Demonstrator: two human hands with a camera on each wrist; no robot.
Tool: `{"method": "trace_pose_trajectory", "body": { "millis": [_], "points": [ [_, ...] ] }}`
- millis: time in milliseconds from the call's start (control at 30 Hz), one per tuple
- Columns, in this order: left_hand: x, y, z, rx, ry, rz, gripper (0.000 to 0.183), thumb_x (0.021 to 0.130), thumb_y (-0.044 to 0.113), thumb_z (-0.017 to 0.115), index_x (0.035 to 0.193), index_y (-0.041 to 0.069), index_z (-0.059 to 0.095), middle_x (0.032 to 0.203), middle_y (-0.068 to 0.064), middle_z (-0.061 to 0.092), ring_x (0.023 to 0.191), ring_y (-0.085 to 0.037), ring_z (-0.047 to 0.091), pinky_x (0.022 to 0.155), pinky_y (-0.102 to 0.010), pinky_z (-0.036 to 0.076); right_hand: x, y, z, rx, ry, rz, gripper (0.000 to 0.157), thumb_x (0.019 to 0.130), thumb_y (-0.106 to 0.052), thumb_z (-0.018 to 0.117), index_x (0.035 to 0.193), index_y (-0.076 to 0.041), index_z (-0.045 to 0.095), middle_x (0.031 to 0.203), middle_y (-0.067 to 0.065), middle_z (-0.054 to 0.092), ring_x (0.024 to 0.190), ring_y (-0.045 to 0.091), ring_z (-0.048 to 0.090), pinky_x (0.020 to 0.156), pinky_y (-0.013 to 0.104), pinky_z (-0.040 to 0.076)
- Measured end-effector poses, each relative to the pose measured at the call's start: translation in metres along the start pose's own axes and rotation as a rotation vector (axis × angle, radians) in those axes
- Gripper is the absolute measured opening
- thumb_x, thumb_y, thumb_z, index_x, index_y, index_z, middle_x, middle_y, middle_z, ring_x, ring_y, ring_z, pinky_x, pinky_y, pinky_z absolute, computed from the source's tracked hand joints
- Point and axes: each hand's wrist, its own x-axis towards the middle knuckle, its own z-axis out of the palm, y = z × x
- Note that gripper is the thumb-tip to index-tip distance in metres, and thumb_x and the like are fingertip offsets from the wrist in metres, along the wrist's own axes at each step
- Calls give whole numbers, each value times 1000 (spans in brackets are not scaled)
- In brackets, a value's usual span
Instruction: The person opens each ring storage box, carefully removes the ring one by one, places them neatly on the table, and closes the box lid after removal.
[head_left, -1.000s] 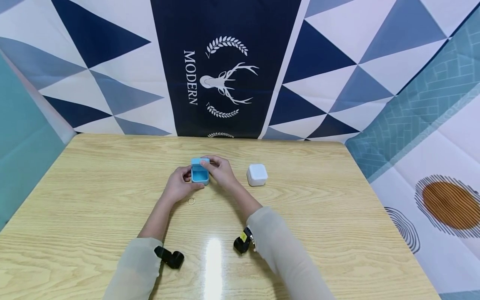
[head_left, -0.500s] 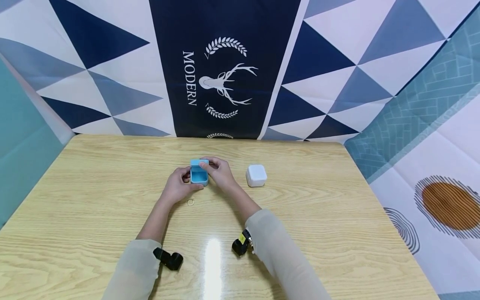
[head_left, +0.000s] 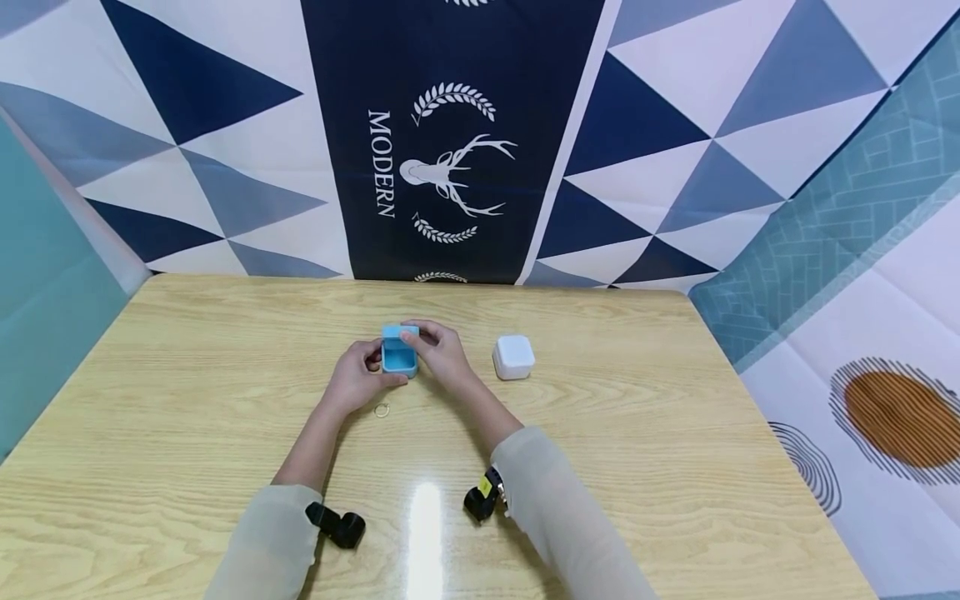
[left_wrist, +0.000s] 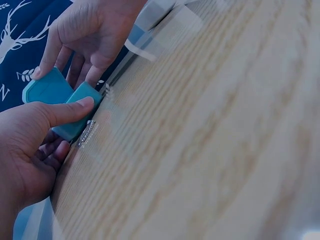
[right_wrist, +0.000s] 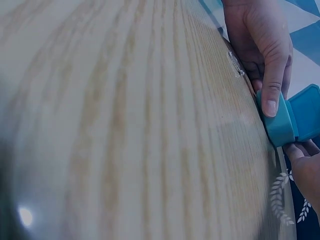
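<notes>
A small light-blue ring box (head_left: 398, 359) stands on the table with its hinged lid (left_wrist: 47, 88) raised. My left hand (head_left: 356, 377) grips the base from the left, its thumb lying along the front wall. From the right, my right hand (head_left: 442, 350) holds the lid, thumb at its front and fingers behind. No ring shows inside the box in the head view. A thin gold-coloured ring (head_left: 382, 417) lies on the tabletop just in front of the box, near the left wrist. In the wrist views it appears as a small, glittering strip.
To the right of the hands, a white rounded cube-shaped box (head_left: 514, 357) sits on the wooden table (head_left: 637, 450). A patterned cloth (head_left: 442, 142) hangs behind the table's far edge.
The head view has tilted up slightly, so everything sits a little lower in it. Both hands, the ring box and the ring keep their places relative to one another.
</notes>
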Motion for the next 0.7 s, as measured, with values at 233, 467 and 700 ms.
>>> {"method": "trace_pose_trajectory", "body": {
  "millis": [233,467,700],
  "points": [
    [-1,-1,1,-1,9,-3,72,69,23,75,129,1,42,115,-14,48,97,-24,47,84,-35,42,-4,-1,2,-2,17,-19,34,86,-23,57,114,-4,58,117,9,58,106,16,55,89,26,44],
    [-1,-1,2,-3,8,4,72,69,25,75,129,2,43,113,-13,48,97,-24,47,84,-35,41,-3,1,1,31,17,-33,33,85,-21,58,113,-3,58,115,11,59,106,17,55,89,25,44],
    [0,-1,1,-10,9,1,71,68,23,75,128,2,43,114,-13,48,97,-24,47,84,-35,42,-3,0,2,36,17,-33,34,85,-21,58,113,-2,58,116,12,58,107,17,55,89,25,44]
  ]
}}
